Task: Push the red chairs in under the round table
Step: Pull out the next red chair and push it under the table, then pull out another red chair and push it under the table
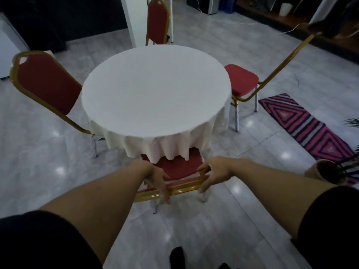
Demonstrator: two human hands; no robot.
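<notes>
A round table (155, 90) under a white cloth stands in the middle. Several red chairs with gold frames ring it. The near chair (178, 167) has its seat partly under the cloth's hem, its gold backrest top bar toward me. My left hand (159, 181) rests fingers-down over that bar. My right hand (211, 175) is at the bar's right end, fingers spread, touching or just off it. The left chair (46, 82) and far chair (157, 22) sit close to the table. The right chair (242, 78) shows most of its seat outside the cloth.
A red, pink and dark patterned rug (307, 125) lies on the glossy tiled floor at right. A plant pot (328, 171) stands near my right arm. A white pillar (132, 20) rises behind the table. My foot (176, 257) shows at the bottom.
</notes>
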